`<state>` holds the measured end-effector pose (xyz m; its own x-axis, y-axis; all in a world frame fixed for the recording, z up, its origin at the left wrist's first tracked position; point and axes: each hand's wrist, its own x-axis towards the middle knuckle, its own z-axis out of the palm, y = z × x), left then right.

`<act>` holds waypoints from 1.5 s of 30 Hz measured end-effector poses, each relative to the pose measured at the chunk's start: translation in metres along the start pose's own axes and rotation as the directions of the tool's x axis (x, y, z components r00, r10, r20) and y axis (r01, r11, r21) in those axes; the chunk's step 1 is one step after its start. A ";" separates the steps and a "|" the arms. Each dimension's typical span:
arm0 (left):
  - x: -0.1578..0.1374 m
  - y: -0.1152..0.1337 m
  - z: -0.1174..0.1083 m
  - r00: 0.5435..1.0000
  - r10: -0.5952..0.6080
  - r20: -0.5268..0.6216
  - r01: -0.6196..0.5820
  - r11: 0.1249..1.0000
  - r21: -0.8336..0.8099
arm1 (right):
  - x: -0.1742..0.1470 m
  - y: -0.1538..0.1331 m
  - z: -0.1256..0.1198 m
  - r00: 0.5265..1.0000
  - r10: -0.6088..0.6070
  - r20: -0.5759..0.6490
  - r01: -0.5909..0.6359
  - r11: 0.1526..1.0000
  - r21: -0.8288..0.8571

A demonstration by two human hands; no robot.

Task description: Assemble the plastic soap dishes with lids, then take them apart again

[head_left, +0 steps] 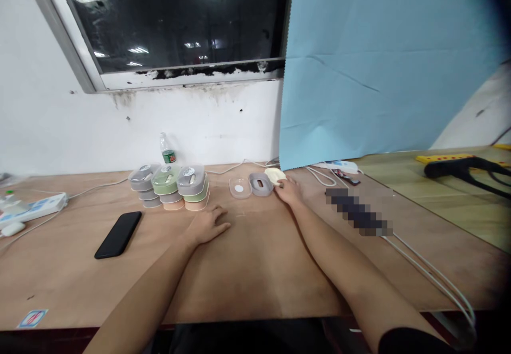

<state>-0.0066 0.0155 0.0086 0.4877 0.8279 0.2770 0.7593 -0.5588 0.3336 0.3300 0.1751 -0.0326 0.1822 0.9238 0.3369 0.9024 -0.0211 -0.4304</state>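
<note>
My right hand [290, 192] reaches to the back of the table. Its fingers close on the near edge of a cream-coloured, rounded flat piece [274, 175]; the exact kind of that piece is hard to tell. Left of it lies a small grey box part with a slot in the middle [261, 184], and beside that a clear plastic lid with a white round spot [240, 188]. My left hand [206, 225] rests on the tabletop, holding nothing, fingers apart. Just behind it stand stacked small boxes [190, 181] in grey, green and peach with clear lids.
A black phone [118, 235] lies left on the brown table [247, 274]. A bottle with a green label [168, 150] stands by the wall. Power strips [34, 208] and white cables are at both sides. A blue cloth [371, 66] hangs at the right; a blurred-out dark object [357, 211] lies below.
</note>
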 end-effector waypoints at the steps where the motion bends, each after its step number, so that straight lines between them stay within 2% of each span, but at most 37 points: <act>1: 0.000 -0.003 0.000 1.000 -0.012 -0.002 0.012 1.000 -0.013 | 0.001 0.001 0.000 1.000 0.001 -0.011 0.000 1.000 0.016; 5: 0.000 -0.011 0.002 0.998 -0.059 0.016 0.060 0.997 -0.053 | 0.001 0.001 -0.004 0.996 0.065 -0.060 -0.059 0.993 0.098; 8: -0.001 -0.014 0.003 0.997 -0.073 0.031 0.075 0.995 -0.072 | -0.005 -0.007 -0.014 0.976 0.103 -0.190 -0.069 0.981 0.180; 11: -0.002 -0.013 0.003 0.996 -0.086 0.032 0.089 0.990 -0.107 | -0.019 -0.026 -0.027 0.933 -0.015 -0.361 0.112 0.962 0.249; 14: -0.003 -0.013 0.003 0.991 -0.126 -0.039 0.120 0.984 -0.132 | -0.041 -0.051 -0.034 0.890 -0.243 -0.386 0.371 0.878 0.302; 16: -0.004 -0.013 0.002 0.983 -0.143 -0.115 0.126 0.982 -0.144 | -0.059 -0.068 -0.036 0.837 -0.444 -0.320 0.538 0.773 0.335; 18: -0.003 -0.013 0.000 0.971 -0.150 -0.186 0.121 0.980 -0.156 | -0.076 -0.083 -0.036 0.745 -0.627 -0.230 0.662 0.649 0.376; 20: -0.003 -0.014 -0.001 0.963 -0.153 -0.222 0.120 0.981 -0.152 | -0.090 -0.096 -0.035 0.642 -0.754 -0.138 0.727 0.540 0.425; 23: -0.001 -0.015 0.001 0.983 -0.116 -0.145 0.100 0.988 -0.118 | -0.102 -0.108 -0.035 0.527 -0.849 -0.026 0.755 0.454 0.473; 25: 0.000 -0.016 0.003 0.995 -0.076 -0.059 0.070 0.992 -0.107 | -0.102 -0.111 -0.034 0.502 -0.865 -0.017 0.764 0.434 0.477; 27: 0.000 -0.016 0.004 0.998 -0.058 -0.020 0.056 0.993 -0.100 | -0.097 -0.109 -0.030 0.548 -0.833 -0.078 0.763 0.460 0.455; 30: -0.001 -0.014 0.002 0.997 -0.071 -0.016 0.069 0.994 -0.083 | -0.084 -0.102 -0.023 0.693 -0.703 -0.159 0.702 0.608 0.370; 32: -0.002 -0.012 0.000 0.997 -0.081 -0.010 0.080 0.993 -0.085 | -0.074 -0.096 -0.018 0.775 -0.612 -0.158 0.629 0.720 0.295; 36: -0.002 -0.010 -0.003 0.996 -0.089 0.008 0.089 0.991 -0.101 | -0.062 -0.082 -0.009 0.889 -0.448 -0.092 0.457 0.878 0.141; 39: -0.002 -0.012 -0.002 0.995 -0.102 0.016 0.103 0.989 -0.106 | -0.058 -0.077 -0.006 0.934 -0.356 -0.036 0.357 0.932 0.056; 45: 0.000 -0.017 0.004 0.993 -0.119 0.004 0.119 0.988 -0.101 | -0.054 -0.075 -0.004 0.962 -0.274 0.005 0.273 0.961 0.044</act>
<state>-0.0177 0.0250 -0.0012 0.3956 0.8888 0.2312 0.7645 -0.4582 0.4535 0.2542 0.1257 -0.0152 -0.0736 0.8959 0.4380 0.9000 0.2489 -0.3579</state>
